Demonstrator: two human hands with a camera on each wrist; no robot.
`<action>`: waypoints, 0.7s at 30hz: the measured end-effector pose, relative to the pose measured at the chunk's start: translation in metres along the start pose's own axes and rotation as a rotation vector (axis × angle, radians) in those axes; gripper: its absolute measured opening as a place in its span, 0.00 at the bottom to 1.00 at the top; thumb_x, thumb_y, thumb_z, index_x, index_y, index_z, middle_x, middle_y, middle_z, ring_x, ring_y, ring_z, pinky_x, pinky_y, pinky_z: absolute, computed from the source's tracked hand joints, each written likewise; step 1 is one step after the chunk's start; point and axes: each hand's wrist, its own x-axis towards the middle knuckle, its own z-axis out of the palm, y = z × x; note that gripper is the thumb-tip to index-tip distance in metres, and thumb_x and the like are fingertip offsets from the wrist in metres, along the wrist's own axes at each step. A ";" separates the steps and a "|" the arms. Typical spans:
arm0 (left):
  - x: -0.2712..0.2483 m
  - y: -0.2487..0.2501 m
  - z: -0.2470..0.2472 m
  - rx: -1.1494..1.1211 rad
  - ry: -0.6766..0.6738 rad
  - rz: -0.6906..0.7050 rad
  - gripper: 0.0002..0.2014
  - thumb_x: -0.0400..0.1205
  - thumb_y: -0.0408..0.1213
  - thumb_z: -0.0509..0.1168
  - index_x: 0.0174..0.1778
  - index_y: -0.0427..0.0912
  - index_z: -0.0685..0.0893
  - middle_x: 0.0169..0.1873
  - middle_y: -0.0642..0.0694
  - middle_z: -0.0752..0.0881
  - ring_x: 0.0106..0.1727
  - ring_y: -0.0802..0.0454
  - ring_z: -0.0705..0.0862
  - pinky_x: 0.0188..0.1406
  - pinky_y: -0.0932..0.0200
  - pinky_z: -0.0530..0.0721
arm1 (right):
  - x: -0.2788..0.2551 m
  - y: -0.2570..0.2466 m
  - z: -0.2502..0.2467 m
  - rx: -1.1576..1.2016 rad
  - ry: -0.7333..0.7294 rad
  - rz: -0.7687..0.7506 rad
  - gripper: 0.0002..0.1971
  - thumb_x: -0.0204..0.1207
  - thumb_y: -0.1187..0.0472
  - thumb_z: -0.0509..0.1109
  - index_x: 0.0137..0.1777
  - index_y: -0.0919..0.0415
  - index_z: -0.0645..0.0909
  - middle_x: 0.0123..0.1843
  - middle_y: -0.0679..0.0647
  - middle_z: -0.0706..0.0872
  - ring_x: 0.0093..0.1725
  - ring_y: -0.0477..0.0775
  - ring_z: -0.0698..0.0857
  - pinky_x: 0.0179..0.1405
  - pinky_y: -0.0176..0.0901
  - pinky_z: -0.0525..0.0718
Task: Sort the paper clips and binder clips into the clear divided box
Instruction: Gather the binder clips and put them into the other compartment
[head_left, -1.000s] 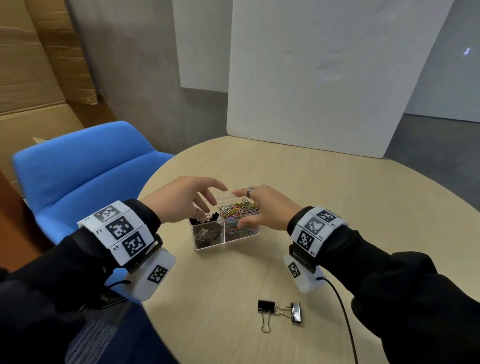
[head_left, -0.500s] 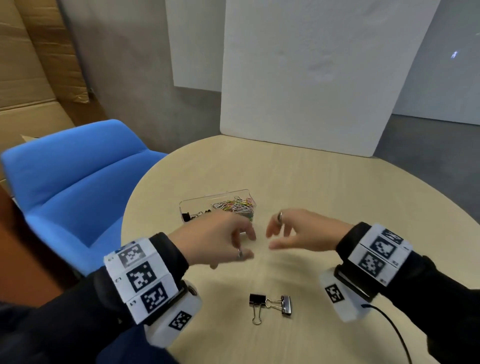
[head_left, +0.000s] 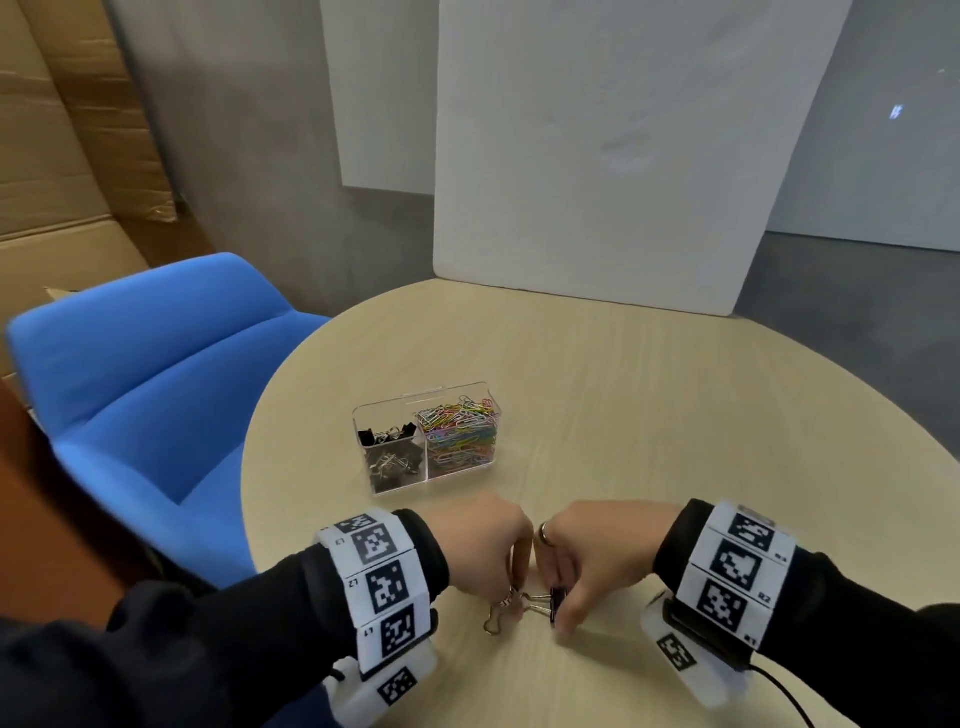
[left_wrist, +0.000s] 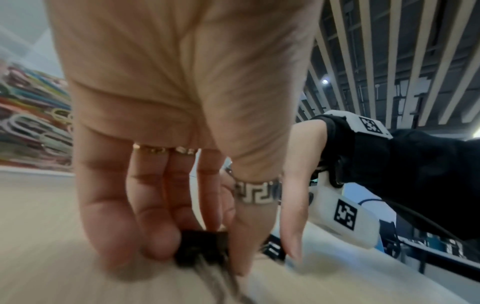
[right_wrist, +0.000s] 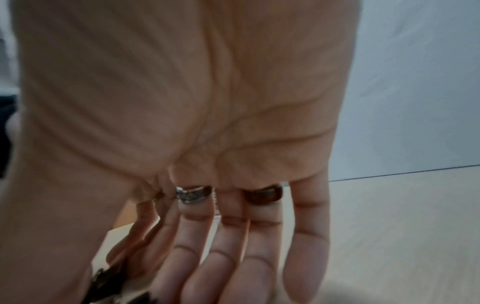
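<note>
Two linked binder clips lie near the table's front edge. My left hand (head_left: 511, 592) pinches the left black binder clip (left_wrist: 202, 248) between thumb and fingers; its wire handles (head_left: 493, 621) stick out below. Beside it, my right hand (head_left: 561, 613) pinches the right binder clip (head_left: 558, 605) between thumb and fingers. The clear divided box (head_left: 384, 415) stands farther back. Its left compartment holds black binder clips (head_left: 389, 460) and its right one coloured paper clips (head_left: 462, 434). In the right wrist view the clip (right_wrist: 103, 283) shows blurred by the thumb.
The round wooden table (head_left: 649, 415) has a white board (head_left: 597, 156) leaning at its far edge. A blue chair (head_left: 145, 374) stands to the left, close to the table. A cable (head_left: 779, 691) runs from my right wrist.
Both hands pulled back from the box to the table's front edge and took hold of the two linked binder clips. The box stayed in place.
</note>
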 end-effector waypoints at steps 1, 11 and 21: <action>0.001 0.001 0.001 -0.006 0.001 0.007 0.10 0.74 0.31 0.68 0.51 0.41 0.85 0.49 0.45 0.88 0.46 0.50 0.82 0.39 0.61 0.78 | 0.000 -0.001 0.001 -0.013 0.009 -0.006 0.16 0.62 0.46 0.80 0.42 0.50 0.77 0.32 0.40 0.78 0.40 0.46 0.80 0.43 0.43 0.81; -0.009 -0.031 -0.018 -0.859 0.110 -0.091 0.07 0.80 0.33 0.61 0.50 0.42 0.83 0.42 0.44 0.88 0.32 0.57 0.82 0.43 0.59 0.86 | -0.016 0.005 -0.017 0.152 0.334 -0.018 0.11 0.68 0.56 0.73 0.45 0.50 0.74 0.33 0.37 0.83 0.31 0.39 0.80 0.27 0.28 0.72; -0.024 -0.046 -0.037 -1.816 0.195 -0.256 0.09 0.85 0.30 0.57 0.46 0.32 0.81 0.34 0.39 0.83 0.28 0.49 0.88 0.32 0.57 0.90 | -0.001 -0.028 -0.047 0.413 0.721 -0.180 0.11 0.69 0.56 0.75 0.41 0.49 0.73 0.36 0.42 0.82 0.26 0.43 0.75 0.31 0.36 0.76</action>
